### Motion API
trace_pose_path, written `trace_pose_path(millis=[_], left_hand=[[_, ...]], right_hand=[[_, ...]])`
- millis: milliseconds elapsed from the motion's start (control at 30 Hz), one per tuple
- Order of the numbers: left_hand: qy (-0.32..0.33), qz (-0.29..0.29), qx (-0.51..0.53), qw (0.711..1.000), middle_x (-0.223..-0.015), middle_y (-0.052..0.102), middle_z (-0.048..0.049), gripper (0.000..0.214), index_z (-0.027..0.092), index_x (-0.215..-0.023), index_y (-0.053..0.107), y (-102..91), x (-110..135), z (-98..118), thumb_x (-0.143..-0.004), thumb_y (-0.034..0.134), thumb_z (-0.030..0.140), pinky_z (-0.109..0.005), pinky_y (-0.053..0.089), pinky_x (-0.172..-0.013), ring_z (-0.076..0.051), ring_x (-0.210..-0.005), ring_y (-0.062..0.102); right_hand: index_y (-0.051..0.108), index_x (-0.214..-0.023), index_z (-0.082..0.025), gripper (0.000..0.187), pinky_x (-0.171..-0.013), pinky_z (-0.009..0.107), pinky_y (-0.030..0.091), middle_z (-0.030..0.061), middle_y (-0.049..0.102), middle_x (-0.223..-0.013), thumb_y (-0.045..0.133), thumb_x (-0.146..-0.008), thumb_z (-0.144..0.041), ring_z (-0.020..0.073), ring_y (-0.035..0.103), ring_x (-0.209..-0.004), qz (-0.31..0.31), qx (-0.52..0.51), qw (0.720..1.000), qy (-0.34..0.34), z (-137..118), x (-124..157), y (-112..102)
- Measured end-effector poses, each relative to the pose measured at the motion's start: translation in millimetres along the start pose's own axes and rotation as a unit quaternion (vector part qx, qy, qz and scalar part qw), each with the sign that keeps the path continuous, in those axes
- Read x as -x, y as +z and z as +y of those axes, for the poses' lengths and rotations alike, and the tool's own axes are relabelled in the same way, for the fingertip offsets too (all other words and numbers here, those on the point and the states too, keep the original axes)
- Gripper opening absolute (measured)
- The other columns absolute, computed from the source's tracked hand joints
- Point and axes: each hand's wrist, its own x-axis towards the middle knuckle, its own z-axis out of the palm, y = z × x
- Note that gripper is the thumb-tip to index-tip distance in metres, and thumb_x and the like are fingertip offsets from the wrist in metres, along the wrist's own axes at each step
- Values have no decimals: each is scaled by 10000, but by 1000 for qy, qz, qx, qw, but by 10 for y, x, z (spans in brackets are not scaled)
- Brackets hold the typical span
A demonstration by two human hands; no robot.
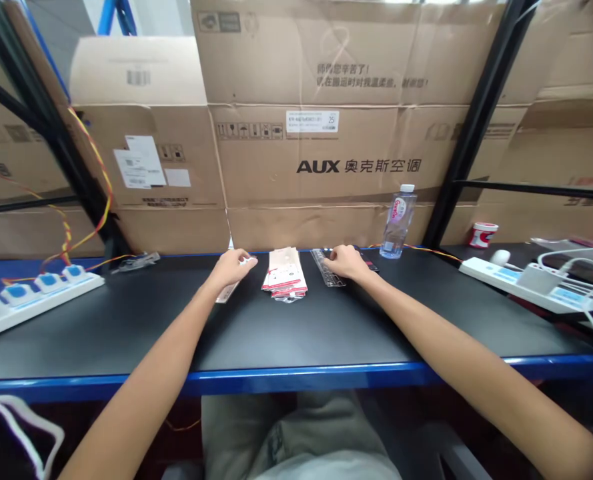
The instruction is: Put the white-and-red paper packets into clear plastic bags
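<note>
My left hand (pixel 231 269) sits curled on the black tabletop (pixel 296 333), over a narrow pale strip (pixel 227 292) that runs out from under it. A small white bit shows at its fingertips. Between my hands lies a stack of red-and-white printed packets (pixel 285 275). My right hand (pixel 341 262) rests on a clear ribbed plastic strip (pixel 327 269), and a small dark item (pixel 369 266) lies just beyond it. I cannot tell whether either hand grips what it touches.
A water bottle (pixel 399 222) stands at the table's back edge. White power strips lie at left (pixel 36 297) and right (pixel 526 283), with cables and a red-and-white cup (pixel 482 235) nearby. Cardboard boxes (pixel 316 140) and black rack posts stand behind. The tabletop has a blue front edge.
</note>
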Motion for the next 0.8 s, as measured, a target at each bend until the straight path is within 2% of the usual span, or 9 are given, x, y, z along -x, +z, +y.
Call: trace_pose_path(millis=[67,133,233,300,433,633,733,800], left_hand=[[-61,-2,-54,997,-1137,688,-141,510,179,-1062,674,-87,-33,-183,-770,574,585,-338,452,-844,-305,-1055,625],[-118,-28,-81,989,-1226,652,-170,673,187,-1132,646,-151,-49,-341,-689,601,693,-364,448,-847,-356,-1126,593],[-155,-86,-82,981,-1202,666,-185,797,209,-1083,663,-194,-46,-466,-542,647,794,-372,451,-815,-391,-1098,608],[-162,-93,-85,979,-1152,687,-180,789,229,-1026,682,-194,-37,-483,-473,689,791,-377,448,-796,-403,-1063,621],[-155,-60,-89,982,-1138,692,-164,754,252,-1006,683,-173,-38,-464,-428,753,731,-375,439,-787,-404,-1057,618],[-171,-34,-21,984,-1109,699,-138,765,215,-1099,618,-215,-32,-441,-432,833,523,-319,455,-731,-334,-1026,645],[-186,-21,32,982,-1068,710,-145,711,173,-1048,640,-264,0,-406,-431,842,463,-317,472,-692,-321,-975,663],[-188,-26,88,978,-959,732,-123,594,157,-961,672,-304,21,-368,-443,835,396,-313,482,-662,-309,-904,680]], right_hand=[[713,-814,-151,318,-722,284,452,155,724,-857,613,-775,-451,282,684,-879,-8,13,1000,-6,-30,23,-12],[705,-837,-153,351,-701,296,459,159,718,-902,644,-734,-483,292,683,-866,-15,22,1000,-13,-62,52,-18],[695,-878,-157,353,-672,310,468,164,705,-966,663,-704,-463,305,680,-868,-25,33,999,-10,-113,102,-29],[691,-897,-161,327,-669,313,474,167,698,-988,654,-716,-431,306,677,-882,-31,39,999,-5,-147,131,-37],[682,-928,-164,310,-681,315,480,172,682,-1019,656,-725,-397,301,672,-898,-37,46,998,-10,-198,164,-47],[669,-966,-154,298,-699,339,477,193,669,-1050,616,-756,-360,326,665,-924,-29,52,998,-12,-216,171,-34],[668,-980,-167,306,-714,353,473,178,677,-1048,581,-791,-391,331,660,-931,-7,37,999,-18,-218,172,-21],[671,-973,-185,286,-732,346,470,152,685,-1044,580,-801,-394,314,655,-940,9,10,999,-34,-235,175,-15]])
